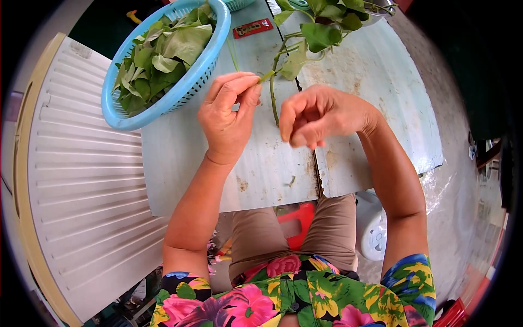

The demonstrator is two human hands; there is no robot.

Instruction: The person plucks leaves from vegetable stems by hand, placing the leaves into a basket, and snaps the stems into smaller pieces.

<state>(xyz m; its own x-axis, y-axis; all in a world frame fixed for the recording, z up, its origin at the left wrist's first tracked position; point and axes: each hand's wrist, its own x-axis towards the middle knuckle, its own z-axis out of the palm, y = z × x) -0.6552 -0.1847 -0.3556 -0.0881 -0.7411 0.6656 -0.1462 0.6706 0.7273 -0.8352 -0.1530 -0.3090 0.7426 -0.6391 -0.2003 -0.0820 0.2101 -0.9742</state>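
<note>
My left hand [231, 111] is closed, with thumb and forefinger pinching a thin green leaf stalk [267, 76]. A long leafy vine [274, 101] lies on the table just right of these fingertips, its broad green leaves [321, 36] spreading toward the far edge. My right hand [321, 117] is raised over the table, right of the vine's lower end. Its fingers curl in toward the thumb and are a little blurred; anything between them is hidden. Left of my left hand, a blue plastic basket [219, 52] holds a heap of picked green leaves [163, 54].
The pale, stained tabletop [256, 180] has a dark seam down its middle. A small red packet [252, 28] lies near the basket. At top right stands a metal bowl [376, 16]. A white ribbed panel [87, 163] is on the left, and a red stool [298, 223] shows below.
</note>
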